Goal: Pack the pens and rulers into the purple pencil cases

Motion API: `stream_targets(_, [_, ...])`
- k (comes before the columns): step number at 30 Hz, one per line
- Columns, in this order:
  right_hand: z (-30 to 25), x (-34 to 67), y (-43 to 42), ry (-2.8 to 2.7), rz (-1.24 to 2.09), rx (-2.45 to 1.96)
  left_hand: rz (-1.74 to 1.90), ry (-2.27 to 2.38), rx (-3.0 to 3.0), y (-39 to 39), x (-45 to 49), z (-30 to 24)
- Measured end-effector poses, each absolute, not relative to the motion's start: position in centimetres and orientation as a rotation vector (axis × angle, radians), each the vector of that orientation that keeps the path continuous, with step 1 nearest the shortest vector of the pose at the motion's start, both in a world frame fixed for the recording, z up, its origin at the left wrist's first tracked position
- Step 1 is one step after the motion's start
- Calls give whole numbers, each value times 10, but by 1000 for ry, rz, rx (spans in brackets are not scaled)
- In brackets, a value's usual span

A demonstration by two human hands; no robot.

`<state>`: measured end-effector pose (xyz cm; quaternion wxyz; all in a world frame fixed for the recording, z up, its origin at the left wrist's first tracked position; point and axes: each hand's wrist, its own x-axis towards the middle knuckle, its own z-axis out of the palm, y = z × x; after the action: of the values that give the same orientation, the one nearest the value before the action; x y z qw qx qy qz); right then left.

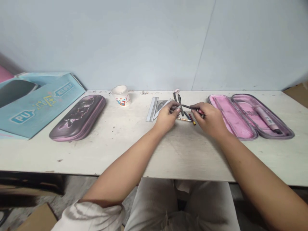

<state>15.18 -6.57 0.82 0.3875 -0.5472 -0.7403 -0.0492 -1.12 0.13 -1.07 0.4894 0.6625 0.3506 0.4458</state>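
One view only, head-worn, at the table's (96, 150) near edge. Faces forward and down toward the wall (144, 41) at 12 o'clock. Close range: left hand (167, 117) and right hand (211, 120) mid-frame.

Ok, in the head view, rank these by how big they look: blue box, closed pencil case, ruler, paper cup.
1. blue box, though cut off at the frame edge
2. closed pencil case
3. ruler and paper cup: too alike to rank; ruler longer, cup bulkier

Left hand (166, 117), right hand (209, 119), close together
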Motion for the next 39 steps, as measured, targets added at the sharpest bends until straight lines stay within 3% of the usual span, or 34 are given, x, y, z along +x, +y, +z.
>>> stream_targets(13, [10,155,-65,-1815,-64,-1375,916,870,2213,-15,-12,3])
stream_targets(18, [7,146,-68,-1570,-6,-1339,889,712,1934,-25,-3,2])
stream_targets(29, [5,128,-70,-1772,-57,-1405,981,671,1641,-26,-1,-1])
stream_targets(35, [15,165,-63,-1655,-361,-1813,1025,636,1420,-21,1,4])
stream_targets(39, [8,173,-58,-1888,-459,-2106,1041,713,1409,-16,0,1])
